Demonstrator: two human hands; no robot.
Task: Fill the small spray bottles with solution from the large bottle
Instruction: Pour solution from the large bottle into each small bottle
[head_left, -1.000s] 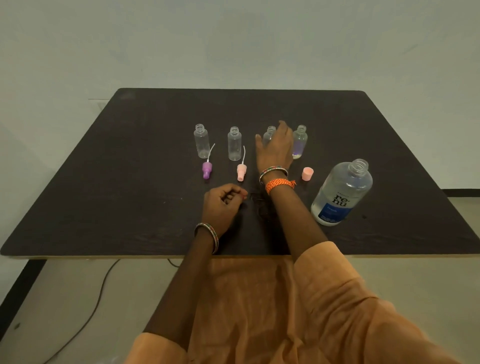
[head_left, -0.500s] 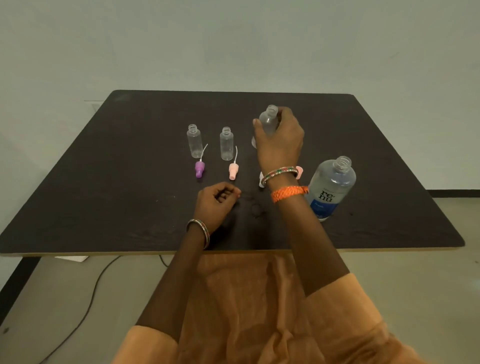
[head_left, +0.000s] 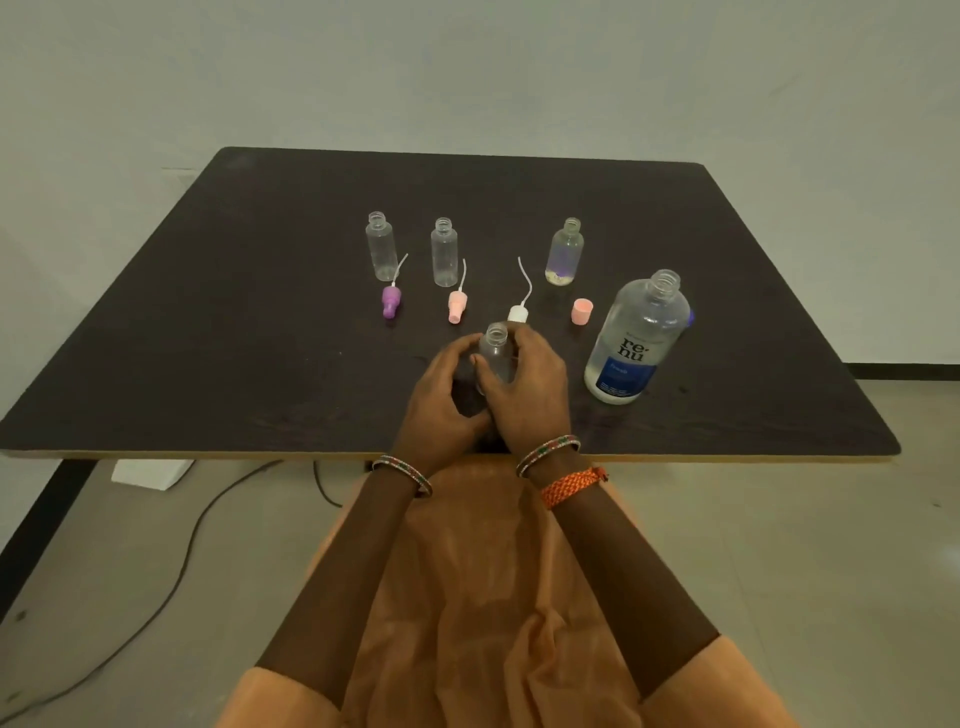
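Dark wood fills most of the head view: a desk (head_left: 260, 312) set against a bare pale wall, with a cable trailing over the floor under its near edge.

Both hands meet near the middle of the near edge, around one small uncapped spray bottle (head_left: 496, 353) that stands upright. The right hand (head_left: 524, 392) has its fingers and thumb curled round the bottle's body. The left hand (head_left: 441, 395) cups the other side with curled fingers that seem to touch it, though how firmly it grips I cannot tell.

Just behind that bottle lies a white sprayer head (head_left: 518, 313), its dip tube curving toward the far edge. Two more clear bottles (head_left: 382, 247) (head_left: 444, 253) stand open farther back and to the left, each with its sprayer lying before it: a purple sprayer (head_left: 390, 301) and a pink sprayer (head_left: 457, 305). A fourth bottle (head_left: 565, 253) stands further right, with something pale at its bottom; a pink cap (head_left: 582, 310) sits in front of it.

The large bottle (head_left: 636, 338) stands open toward the right edge, near the hands but apart from them.

As I judge it, pouring is where this could go badly. The small neck is narrow and the large mouth wide, so a quick tilt would likely send solution over the hand and desk. The light bottle could tip if either hand lets go early. A forearm swinging right could also knock the open large bottle, and the loose sprayers could be swept toward the near edge.
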